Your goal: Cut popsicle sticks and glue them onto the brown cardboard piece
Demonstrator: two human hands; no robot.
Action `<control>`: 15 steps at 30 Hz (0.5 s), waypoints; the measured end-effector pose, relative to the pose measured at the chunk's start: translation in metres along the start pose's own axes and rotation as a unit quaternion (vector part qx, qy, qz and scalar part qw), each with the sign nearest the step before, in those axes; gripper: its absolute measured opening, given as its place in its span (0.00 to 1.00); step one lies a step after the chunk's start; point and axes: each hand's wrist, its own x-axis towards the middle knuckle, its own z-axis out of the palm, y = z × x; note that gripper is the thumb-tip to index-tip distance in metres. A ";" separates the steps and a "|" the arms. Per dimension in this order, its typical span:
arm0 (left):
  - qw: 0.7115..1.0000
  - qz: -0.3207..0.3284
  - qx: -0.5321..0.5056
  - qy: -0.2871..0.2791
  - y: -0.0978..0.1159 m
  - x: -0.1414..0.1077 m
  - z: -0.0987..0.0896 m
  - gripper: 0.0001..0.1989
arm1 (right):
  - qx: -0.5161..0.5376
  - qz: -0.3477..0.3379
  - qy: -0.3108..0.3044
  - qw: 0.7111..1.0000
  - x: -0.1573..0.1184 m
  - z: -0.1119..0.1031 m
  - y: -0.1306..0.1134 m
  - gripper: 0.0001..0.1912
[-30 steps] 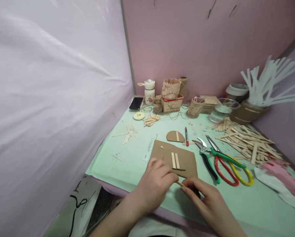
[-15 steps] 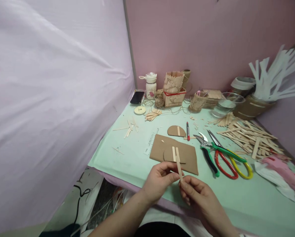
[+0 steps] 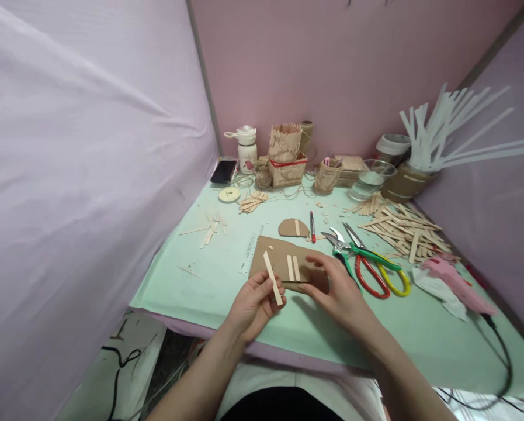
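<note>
A wooden craft stick [image 3: 269,268], its upper end cut at a slant, is pinched in my left hand [image 3: 252,304] near the table's front edge. My right hand [image 3: 338,292] hovers at the right side of a rounded cardboard piece [image 3: 304,272], thumb and fingers apart. Two short stick pieces [image 3: 293,268] lie side by side on that piece. Beneath it is a larger brown cardboard sheet [image 3: 264,248], partly covered by my hands. Behind the sheet rests a half-round cardboard piece [image 3: 287,228] with one stick strip across it.
To the right lie green-handled pruners [image 3: 343,254], scissors with red and yellow handles [image 3: 371,280], a pink glue gun [image 3: 457,283] and a pile of craft sticks [image 3: 406,231]. A red marker [image 3: 312,228] and a clear ruler [image 3: 252,251] flank the cardboard. Baskets, bottle and water bowl [image 3: 371,178] stand behind.
My right hand has let go of the craft stick and moved right to the rounded cardboard. My left hand now holds the stick alone, farther left. The view has turned right.
</note>
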 end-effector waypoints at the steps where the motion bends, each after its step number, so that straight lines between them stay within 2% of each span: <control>1: 1.000 -0.006 -0.009 0.002 0.001 0.001 -0.001 0.15 | -0.016 -0.013 -0.024 1.000 0.008 0.000 0.004 0.24; 4: 1.000 -0.017 -0.024 0.006 0.003 0.002 -0.002 0.14 | -0.038 -0.026 -0.072 0.996 0.023 0.005 0.013 0.31; 7: 0.999 -0.022 -0.033 0.002 0.003 0.002 -0.002 0.13 | -0.049 -0.031 -0.093 0.994 0.026 0.009 0.017 0.31; 15: 0.999 -0.028 -0.035 0.003 0.006 -0.002 -0.001 0.14 | -0.029 -0.008 -0.084 0.996 0.025 0.011 0.019 0.28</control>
